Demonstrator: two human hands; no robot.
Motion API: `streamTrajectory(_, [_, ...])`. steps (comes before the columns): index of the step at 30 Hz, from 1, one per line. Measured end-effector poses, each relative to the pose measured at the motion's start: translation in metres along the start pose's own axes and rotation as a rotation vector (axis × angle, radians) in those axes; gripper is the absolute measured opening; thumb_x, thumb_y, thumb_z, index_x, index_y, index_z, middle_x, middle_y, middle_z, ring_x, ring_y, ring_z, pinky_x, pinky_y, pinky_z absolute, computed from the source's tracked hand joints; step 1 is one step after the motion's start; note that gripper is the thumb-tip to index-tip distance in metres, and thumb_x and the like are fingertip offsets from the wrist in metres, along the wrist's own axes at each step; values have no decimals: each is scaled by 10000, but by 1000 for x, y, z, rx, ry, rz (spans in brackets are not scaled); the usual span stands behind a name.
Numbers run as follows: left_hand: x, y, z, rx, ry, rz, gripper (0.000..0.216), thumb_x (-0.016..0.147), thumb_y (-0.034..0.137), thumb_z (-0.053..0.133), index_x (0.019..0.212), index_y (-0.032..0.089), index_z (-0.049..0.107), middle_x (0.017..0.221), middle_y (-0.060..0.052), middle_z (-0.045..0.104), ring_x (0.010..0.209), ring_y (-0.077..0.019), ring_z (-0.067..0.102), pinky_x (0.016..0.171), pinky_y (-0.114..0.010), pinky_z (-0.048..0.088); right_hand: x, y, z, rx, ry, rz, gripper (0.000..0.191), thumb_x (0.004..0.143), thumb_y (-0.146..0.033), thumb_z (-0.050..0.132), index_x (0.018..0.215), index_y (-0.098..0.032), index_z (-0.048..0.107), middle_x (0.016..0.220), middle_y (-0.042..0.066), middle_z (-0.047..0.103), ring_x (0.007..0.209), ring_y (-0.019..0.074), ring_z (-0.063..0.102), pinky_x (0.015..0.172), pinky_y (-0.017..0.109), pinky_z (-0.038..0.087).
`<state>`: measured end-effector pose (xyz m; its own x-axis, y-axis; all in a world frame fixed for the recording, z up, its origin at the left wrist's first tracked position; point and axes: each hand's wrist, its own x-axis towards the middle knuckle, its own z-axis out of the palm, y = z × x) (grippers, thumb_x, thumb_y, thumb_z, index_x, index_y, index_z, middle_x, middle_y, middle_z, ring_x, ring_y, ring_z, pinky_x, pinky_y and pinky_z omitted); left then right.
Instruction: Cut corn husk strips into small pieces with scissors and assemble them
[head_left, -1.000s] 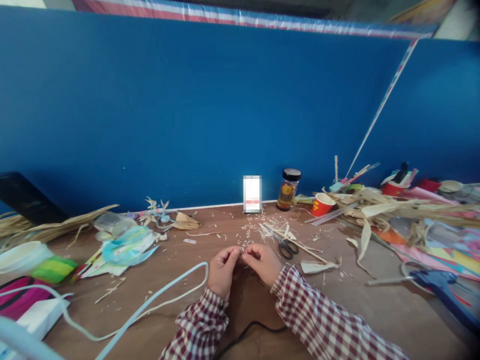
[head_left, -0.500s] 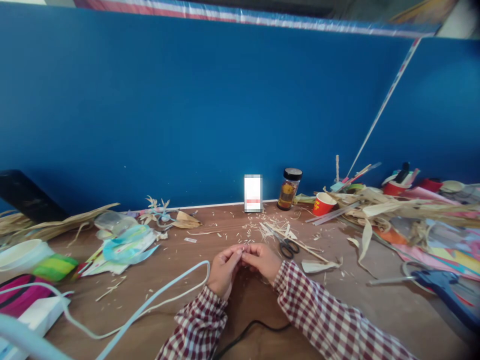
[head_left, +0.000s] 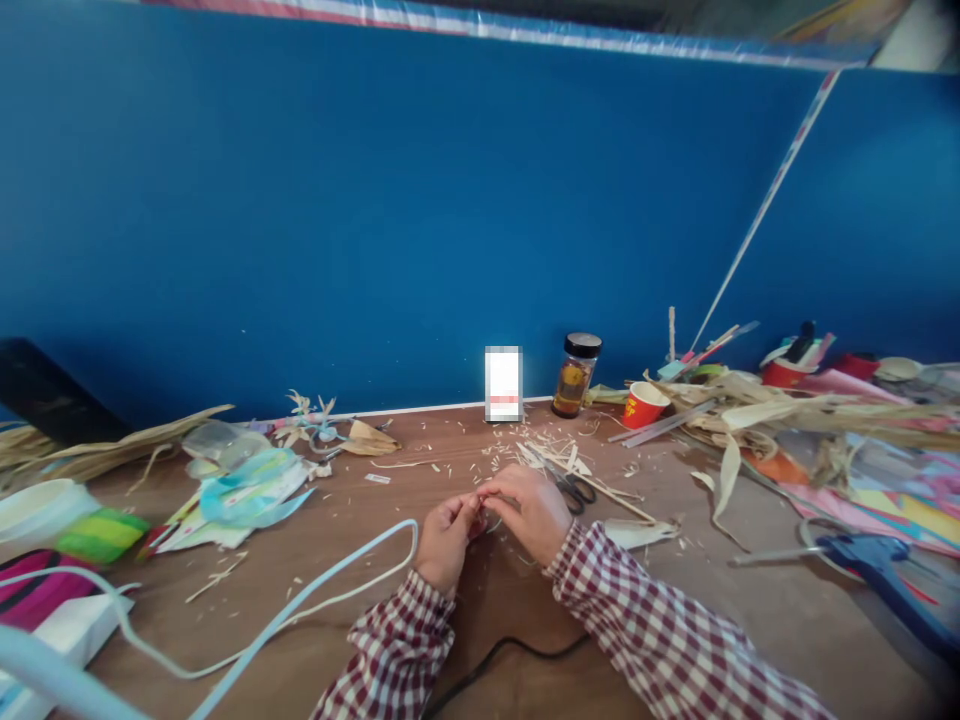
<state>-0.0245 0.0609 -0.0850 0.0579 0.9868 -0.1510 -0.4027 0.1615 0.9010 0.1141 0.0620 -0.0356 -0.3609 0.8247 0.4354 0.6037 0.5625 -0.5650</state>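
My left hand (head_left: 444, 543) and my right hand (head_left: 531, 512) meet fingertip to fingertip above the brown table, close to its near middle. Both are closed in a pinch. Whatever lies between the fingers is too small to make out; a thin pale strand seems to show just below the right fingers. Beyond my right hand lie black-handled scissors (head_left: 577, 492), partly covered by it. Pale straw-like sticks (head_left: 621, 498) and many small clippings are scattered around them. A folded piece of dried husk (head_left: 640, 533) rests beside my right sleeve.
A dark-lidded jar (head_left: 576, 376) and a red paper cup (head_left: 645, 405) stand at the back. Dried husks (head_left: 780, 410) and a blue glue gun (head_left: 877, 560) lie right. A white cable (head_left: 315, 590) loops left, near a clear plastic container (head_left: 221, 446). A blue partition (head_left: 420, 200) rises behind.
My right hand has lifted and turned over, its back now more upward and its fingers reaching over the left fingertips. My left hand stays nearly in place.
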Motion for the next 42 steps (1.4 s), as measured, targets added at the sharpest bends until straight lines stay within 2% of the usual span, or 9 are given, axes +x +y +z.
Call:
streamTrajectory(7, [-2,1,1,11,-57,-19,248,624,359,677,722,131,662,578,11,580,523,-71,487,517,-184,408,0,3,1,-74,0,-86,122,827,-196,515,849,-206,635,832,29,602,816,163,531,724,280,401])
streamTrajectory(10, [-5,4,3,14,-26,-64,258,602,352,694,744,140,661,577,15,586,524,-75,503,514,-187,419,3,1,-1,-84,-7,-55,99,828,-199,511,800,-195,607,809,24,592,806,162,527,721,281,393])
streamTrajectory(16, [-4,4,2,69,-19,-41,298,596,337,701,815,135,684,608,-16,631,564,-106,547,553,-214,439,9,2,-3,-74,-40,39,99,843,-184,472,765,-190,534,797,8,569,761,140,513,668,253,389])
streamTrajectory(23, [-5,7,0,471,-18,265,230,709,361,579,727,164,696,549,-10,617,488,-123,491,488,-217,367,14,5,-8,-101,-75,26,139,847,-182,453,716,-190,500,736,-7,532,692,130,474,620,245,356])
streamTrajectory(28, [-9,9,2,590,24,324,219,742,344,530,721,182,676,565,-16,619,519,-148,512,514,-227,366,15,13,-7,-110,-53,60,129,855,-183,427,749,-188,500,721,-10,534,679,129,477,610,244,354])
streamTrajectory(33, [-9,6,2,575,34,370,198,745,324,530,666,192,656,567,-17,590,548,-159,503,549,-237,359,14,20,-3,-139,-49,82,141,864,-186,403,764,-184,503,707,-6,541,663,130,487,601,243,362])
streamTrajectory(38, [-10,9,1,512,289,502,180,710,298,577,829,209,679,861,-70,643,819,-209,546,746,-286,388,16,16,-7,-225,-76,47,155,873,-183,387,780,-186,510,771,20,542,719,149,482,652,265,362])
streamTrajectory(40, [-11,9,2,476,284,486,202,694,300,599,857,213,681,876,-69,649,769,-198,555,734,-288,403,17,12,-8,-258,-106,18,143,868,-191,406,780,-186,519,787,28,541,746,159,478,680,277,361])
streamTrajectory(42, [-13,6,5,389,203,403,274,664,300,633,920,211,671,861,-66,663,641,-172,556,656,-282,431,18,7,-8,-280,-145,-16,124,858,-201,434,781,-185,530,798,34,542,765,166,478,696,282,361])
